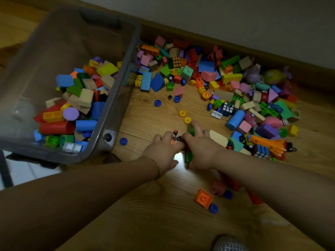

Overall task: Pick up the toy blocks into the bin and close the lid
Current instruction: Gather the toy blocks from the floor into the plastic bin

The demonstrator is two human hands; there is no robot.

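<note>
Both hands work low on the wooden floor (154, 113), near the corner of the clear bin (113, 104). The right hand (202, 148) has its fingers curled over a green block (190, 129). The left hand (163, 151) lies with fingers relaxed and holds nothing, hemming in a few tiny pieces (175, 132) between the two. The bin stands partly filled, while most toy blocks (235, 84) are heaped on the floor to the right. A good scoop would likely draw the hands together under the small bits, lift them cupped, and clear the rim before letting go. No lid is in view.
</note>
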